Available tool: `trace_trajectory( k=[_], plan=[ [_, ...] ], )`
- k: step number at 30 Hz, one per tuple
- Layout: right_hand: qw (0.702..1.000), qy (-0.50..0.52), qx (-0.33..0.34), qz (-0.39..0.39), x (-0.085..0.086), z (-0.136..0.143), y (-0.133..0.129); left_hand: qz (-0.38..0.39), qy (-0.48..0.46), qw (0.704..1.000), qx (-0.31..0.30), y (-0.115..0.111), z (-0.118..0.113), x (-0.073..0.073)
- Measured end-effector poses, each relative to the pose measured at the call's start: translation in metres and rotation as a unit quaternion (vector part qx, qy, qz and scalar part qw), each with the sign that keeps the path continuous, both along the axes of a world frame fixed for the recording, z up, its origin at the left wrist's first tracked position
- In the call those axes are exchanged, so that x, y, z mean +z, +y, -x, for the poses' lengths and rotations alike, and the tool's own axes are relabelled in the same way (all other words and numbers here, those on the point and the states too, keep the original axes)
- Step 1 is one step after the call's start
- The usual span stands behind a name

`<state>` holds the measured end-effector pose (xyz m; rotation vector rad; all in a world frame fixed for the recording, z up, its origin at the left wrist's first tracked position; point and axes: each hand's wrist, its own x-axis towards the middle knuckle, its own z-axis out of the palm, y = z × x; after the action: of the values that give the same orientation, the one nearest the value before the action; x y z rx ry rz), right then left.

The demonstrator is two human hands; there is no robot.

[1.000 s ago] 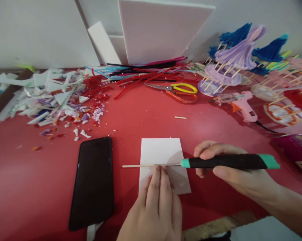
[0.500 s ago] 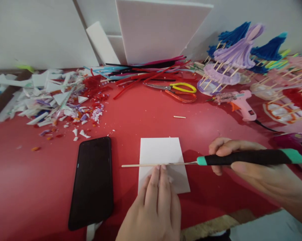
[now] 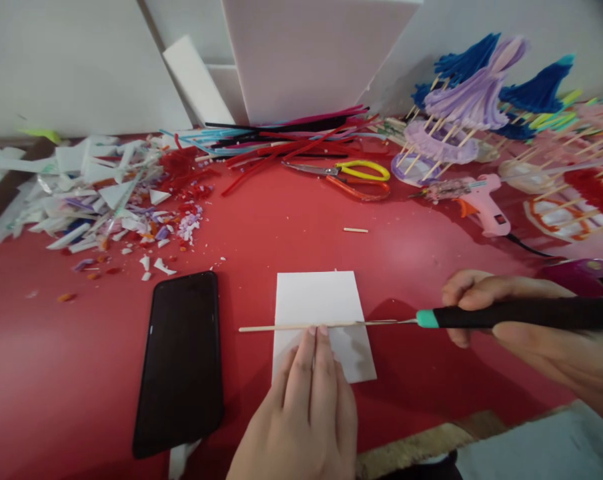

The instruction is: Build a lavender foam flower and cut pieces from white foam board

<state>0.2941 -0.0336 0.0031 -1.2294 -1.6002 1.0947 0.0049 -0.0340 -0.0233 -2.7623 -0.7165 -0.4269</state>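
Note:
My left hand (image 3: 306,407) lies with fingers stretched out, its fingertips pressing a thin wooden stick (image 3: 259,329) down across a small white foam board (image 3: 314,293). The stick runs sideways and overhangs the board's left edge. In my right hand (image 3: 486,303) is a craft knife (image 3: 451,318) with a black and green handle, my fingers closed round it. Its thin blade points left and lies along the right part of the stick, just past the board's right edge; where the blade ends is hard to tell.
A black phone (image 3: 181,360) lies left of the board. Behind are foam scraps (image 3: 106,200), pipe cleaners (image 3: 291,137), scissors-like snips (image 3: 351,175) and a short stick piece (image 3: 355,230). A pink glue gun (image 3: 486,207) and pipe-cleaner models (image 3: 461,113) stand at right.
My right hand has moved right, drawing the knife along the stick towards its right end. My left hand stays pressed on the stick. The whole view has shifted slightly.

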Motion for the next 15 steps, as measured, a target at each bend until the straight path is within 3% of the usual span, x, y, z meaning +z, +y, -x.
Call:
trace_trajectory(
  k=[7, 9, 12, 15],
  plan=[
    [0.999, 0.012, -0.046, -0.003, -0.005, 0.000, -0.003, 0.008, 0.013, 1.000, -0.001, 0.002, 0.003, 0.001],
    [0.990, 0.087, -0.113, -0.004, -0.006, 0.001, -0.004, 0.025, 0.018, 0.999, -0.007, 0.006, 0.002, 0.005],
    [0.949, 0.180, -0.254, -0.050, -0.004, 0.007, 0.000, 0.070, 0.040, 0.997, -0.001, 0.016, -0.001, 0.015],
    [0.935, 0.097, -0.310, -0.141, 0.001, 0.012, 0.011, 0.102, 0.050, 0.994, 0.005, 0.024, -0.006, 0.022]
  ],
)
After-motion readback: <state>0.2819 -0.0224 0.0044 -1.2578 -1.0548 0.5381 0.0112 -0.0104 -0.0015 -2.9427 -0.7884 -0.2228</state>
